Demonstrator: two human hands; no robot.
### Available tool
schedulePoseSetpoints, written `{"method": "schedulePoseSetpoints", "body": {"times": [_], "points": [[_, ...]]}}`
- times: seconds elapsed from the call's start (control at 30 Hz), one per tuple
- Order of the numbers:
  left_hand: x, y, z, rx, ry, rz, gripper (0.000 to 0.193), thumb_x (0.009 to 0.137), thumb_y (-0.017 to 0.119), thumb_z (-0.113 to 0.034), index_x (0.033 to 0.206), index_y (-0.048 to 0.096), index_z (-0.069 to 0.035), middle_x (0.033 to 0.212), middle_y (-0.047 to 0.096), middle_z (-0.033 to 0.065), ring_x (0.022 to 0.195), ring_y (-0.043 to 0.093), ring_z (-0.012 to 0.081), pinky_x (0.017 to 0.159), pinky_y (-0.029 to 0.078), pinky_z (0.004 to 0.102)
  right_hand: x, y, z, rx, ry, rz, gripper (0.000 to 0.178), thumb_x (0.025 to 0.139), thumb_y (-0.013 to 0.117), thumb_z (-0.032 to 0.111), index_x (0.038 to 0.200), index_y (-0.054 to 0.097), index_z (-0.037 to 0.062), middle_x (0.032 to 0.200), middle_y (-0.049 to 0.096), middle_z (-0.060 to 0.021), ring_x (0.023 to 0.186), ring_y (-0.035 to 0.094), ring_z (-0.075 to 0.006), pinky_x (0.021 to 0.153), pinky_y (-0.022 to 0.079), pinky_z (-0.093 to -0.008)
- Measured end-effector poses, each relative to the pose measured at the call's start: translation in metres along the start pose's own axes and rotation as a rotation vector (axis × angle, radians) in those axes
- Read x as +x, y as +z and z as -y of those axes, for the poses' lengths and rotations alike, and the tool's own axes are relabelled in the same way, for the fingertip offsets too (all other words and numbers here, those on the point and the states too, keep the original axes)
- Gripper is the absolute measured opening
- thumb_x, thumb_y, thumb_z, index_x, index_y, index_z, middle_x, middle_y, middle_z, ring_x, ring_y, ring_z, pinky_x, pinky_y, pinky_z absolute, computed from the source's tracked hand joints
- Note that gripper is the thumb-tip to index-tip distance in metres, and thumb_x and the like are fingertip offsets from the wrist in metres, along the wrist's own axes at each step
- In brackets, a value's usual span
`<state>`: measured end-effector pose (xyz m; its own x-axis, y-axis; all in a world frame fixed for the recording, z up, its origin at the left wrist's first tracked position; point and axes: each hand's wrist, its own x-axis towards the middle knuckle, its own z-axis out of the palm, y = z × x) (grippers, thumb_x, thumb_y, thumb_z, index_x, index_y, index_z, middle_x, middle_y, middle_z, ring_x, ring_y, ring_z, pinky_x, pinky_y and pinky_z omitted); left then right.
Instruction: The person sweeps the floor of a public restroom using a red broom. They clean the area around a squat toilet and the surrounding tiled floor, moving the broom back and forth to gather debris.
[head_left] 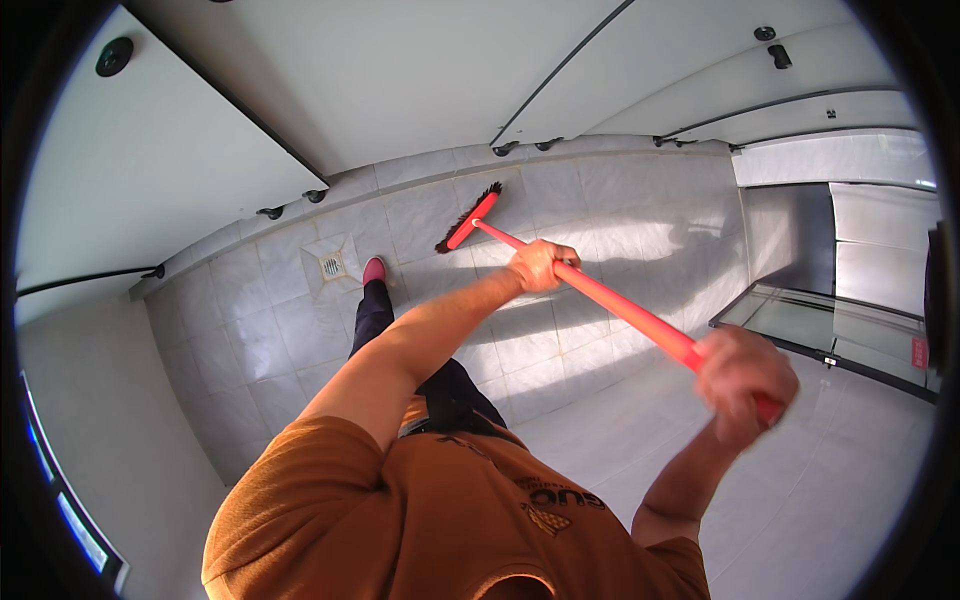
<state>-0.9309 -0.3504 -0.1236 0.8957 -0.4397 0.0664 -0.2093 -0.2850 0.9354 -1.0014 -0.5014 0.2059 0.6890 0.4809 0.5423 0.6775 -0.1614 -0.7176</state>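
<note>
A red push broom [630, 308] slants across the middle of the view. Its dark-bristled head [474, 221] rests at the grey tiled floor, close to the foot of the wall panels. My left hand [541, 266] is closed round the lower part of the handle. Near the handle's upper end, my right hand [747, 382] grips it, slightly blurred, with the red tip showing past the fingers.
Pale partition panels [360, 70] on short dark feet line the far side. A square floor drain [332, 265] lies left of my red shoe [374, 270]. At the right stands a glass door [835, 325] beside a doorway. A window [82, 532] is at lower left.
</note>
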Motion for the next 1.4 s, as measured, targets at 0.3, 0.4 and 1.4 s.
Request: {"method": "schedulePoseSetpoints", "body": {"times": [0.3,0.4,1.4], "points": [[-0.080,-0.053,0.083,0.135,-0.323,-0.382,0.015,0.076,0.068,-0.010,0.090,0.070,-0.015,0.082,0.071,0.0108,0.081,0.069,0.0323,0.070,0.054,0.0380,0.019,0.052,-0.083,0.579,0.204,0.140,0.011,0.076,0.052,-0.006,0.076,0.062,-0.0031,0.059,0.057,-0.0095,0.049,0.051,-0.0156,0.065,0.050,-0.0382],[-0.102,-0.072,0.064,0.168,-0.320,-0.394,0.014,0.075,0.069,-0.011,0.088,0.070,-0.016,0.081,0.071,0.0100,0.080,0.069,0.0320,0.070,0.055,0.0385,0.026,0.060,-0.067,0.596,0.194,0.133,0.004,0.077,0.055,0.001,0.074,0.058,-0.0001,0.059,0.055,-0.0083,0.050,0.051,-0.0164,0.063,0.048,-0.0377],[-0.304,-0.294,0.023,0.142,-0.206,-0.080,0.021,0.069,0.063,-0.013,0.088,0.069,-0.019,0.075,0.068,0.0055,0.076,0.066,0.0325,0.066,0.052,0.0412,0.142,0.278,0.115,0.406,-0.031,0.214,0.014,0.077,0.052,-0.002,0.076,0.048,0.0115,0.052,0.049,-0.0011,0.046,0.053,-0.0153,0.064,0.048,-0.0382]]}}
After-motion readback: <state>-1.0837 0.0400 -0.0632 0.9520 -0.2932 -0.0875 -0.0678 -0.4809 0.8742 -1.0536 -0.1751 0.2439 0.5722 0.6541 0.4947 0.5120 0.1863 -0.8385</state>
